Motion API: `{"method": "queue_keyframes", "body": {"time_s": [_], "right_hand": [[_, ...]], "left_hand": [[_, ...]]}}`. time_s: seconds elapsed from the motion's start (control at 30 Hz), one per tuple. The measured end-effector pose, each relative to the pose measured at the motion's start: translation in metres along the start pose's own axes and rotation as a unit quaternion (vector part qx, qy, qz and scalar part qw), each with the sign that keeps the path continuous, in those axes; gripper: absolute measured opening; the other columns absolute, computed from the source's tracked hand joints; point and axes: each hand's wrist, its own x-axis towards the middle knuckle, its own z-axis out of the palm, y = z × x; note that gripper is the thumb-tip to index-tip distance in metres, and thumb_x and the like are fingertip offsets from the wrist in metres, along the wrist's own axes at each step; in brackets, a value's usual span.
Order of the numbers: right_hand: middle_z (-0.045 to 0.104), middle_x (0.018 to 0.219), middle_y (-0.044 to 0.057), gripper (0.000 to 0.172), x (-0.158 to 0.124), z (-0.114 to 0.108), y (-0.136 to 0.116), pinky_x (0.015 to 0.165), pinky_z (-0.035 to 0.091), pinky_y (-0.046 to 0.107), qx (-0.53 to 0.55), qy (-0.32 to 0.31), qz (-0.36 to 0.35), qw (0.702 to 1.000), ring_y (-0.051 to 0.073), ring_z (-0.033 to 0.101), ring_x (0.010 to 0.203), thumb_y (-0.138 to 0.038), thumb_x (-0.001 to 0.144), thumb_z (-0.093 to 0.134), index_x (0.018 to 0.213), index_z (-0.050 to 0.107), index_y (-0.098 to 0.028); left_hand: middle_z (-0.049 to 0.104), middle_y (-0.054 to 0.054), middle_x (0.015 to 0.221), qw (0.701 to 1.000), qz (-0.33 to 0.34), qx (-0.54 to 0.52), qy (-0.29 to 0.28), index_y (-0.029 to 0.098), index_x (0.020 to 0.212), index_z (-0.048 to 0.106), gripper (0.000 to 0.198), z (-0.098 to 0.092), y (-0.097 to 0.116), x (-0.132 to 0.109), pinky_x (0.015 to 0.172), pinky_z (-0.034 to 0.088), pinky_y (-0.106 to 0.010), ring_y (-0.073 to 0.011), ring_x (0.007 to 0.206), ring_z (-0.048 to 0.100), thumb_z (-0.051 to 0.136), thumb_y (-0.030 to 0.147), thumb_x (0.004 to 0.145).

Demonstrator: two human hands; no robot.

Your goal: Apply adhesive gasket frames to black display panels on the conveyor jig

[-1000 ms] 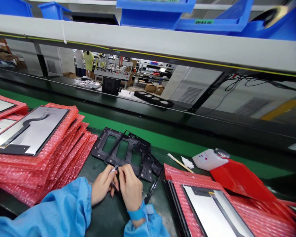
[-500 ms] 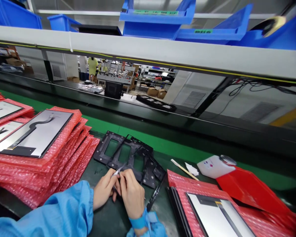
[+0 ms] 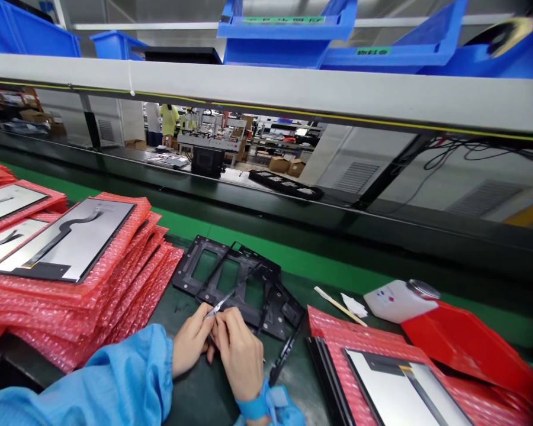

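Observation:
My left hand [image 3: 190,343] and my right hand [image 3: 242,355] meet low in the middle, over the dark green mat. Both are closed in a pinch around a thin metal tool like tweezers [image 3: 217,306], whose tip points up toward a pile of black plastic frames [image 3: 235,284]. What sits between the fingertips is too small to make out. Both arms wear light blue sleeves, and a blue strap circles my right wrist.
A tall stack of red bubble-wrap sheets topped by a grey display panel [image 3: 66,242] lies left. Another panel on red wrap [image 3: 404,390] lies right, beside a red tray [image 3: 466,355], a white bottle [image 3: 395,299] and a wooden stick [image 3: 340,306]. Blue bins [image 3: 288,35] sit overhead.
My hands have stayed together on the tool with only slight finger movement. The view has drifted a little, so everything sits slightly lower and to the right.

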Motion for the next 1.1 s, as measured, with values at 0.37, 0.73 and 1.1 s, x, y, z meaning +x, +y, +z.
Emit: {"method": "queue_keyframes", "body": {"time_s": [0.37,0.73,1.1], "right_hand": [[0.058,0.084,0.003,0.026,0.0002,-0.0033,-0.0024,0.063,0.041,0.024,-0.010,0.004,0.006,1.000,0.014,0.060,0.073,-0.028,0.101,0.032,0.088,0.054,-0.020],[0.057,0.083,0.003,0.025,-0.0012,-0.0027,-0.0003,0.063,0.040,0.025,-0.004,-0.009,-0.002,1.000,0.015,0.059,0.072,-0.026,0.101,0.033,0.087,0.052,-0.020],[0.058,0.084,0.003,0.024,0.0034,-0.0039,0.0023,0.066,0.041,0.025,-0.006,-0.012,-0.011,1.000,0.015,0.060,0.074,-0.024,0.100,0.034,0.087,0.053,-0.020]], "left_hand": [[0.058,0.003,0.065,1.000,0.005,-0.003,-0.009,0.019,0.104,0.044,0.030,-0.0013,-0.0022,-0.0012,0.035,0.026,-0.015,-0.0067,0.039,0.049,0.034,0.047,0.098],[0.059,0.002,0.068,1.000,0.006,-0.002,-0.016,0.019,0.106,0.043,0.030,-0.0016,-0.0024,-0.0015,0.035,0.028,-0.015,-0.0067,0.039,0.050,0.033,0.045,0.099],[0.058,0.003,0.066,1.000,0.004,-0.001,-0.017,0.019,0.105,0.043,0.029,-0.0010,-0.0003,-0.0024,0.035,0.028,-0.014,-0.0062,0.039,0.049,0.033,0.045,0.099]]}}
